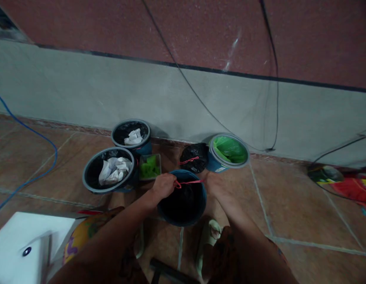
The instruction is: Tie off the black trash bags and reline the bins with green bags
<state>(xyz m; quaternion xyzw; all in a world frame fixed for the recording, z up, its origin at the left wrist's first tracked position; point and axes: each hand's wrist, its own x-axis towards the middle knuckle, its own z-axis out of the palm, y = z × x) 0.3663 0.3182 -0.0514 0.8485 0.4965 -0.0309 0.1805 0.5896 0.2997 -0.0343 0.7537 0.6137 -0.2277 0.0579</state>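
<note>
Between my feet stands a blue bin [183,224] with what looks like a black bag [183,203] dark inside it. A red drawstring [190,182] stretches taut across the far side of its mouth. My left hand [165,186] is closed on the left end of the string, where a small loop hangs out. My right hand [213,184] holds the other end by the bin's right rim; its fingertips are blurred. Just behind the bin, a tied black bag [197,157] with a red string rests on the floor.
Two bins with black liners and white paper, a near bin [87,182] and a far bin [146,146], stand left. Beside them sits a clear box [144,173] of green pieces. A green-lined bin [215,163] stands right. A blue cable [47,138] lies left; a white box [14,244] is nearer.
</note>
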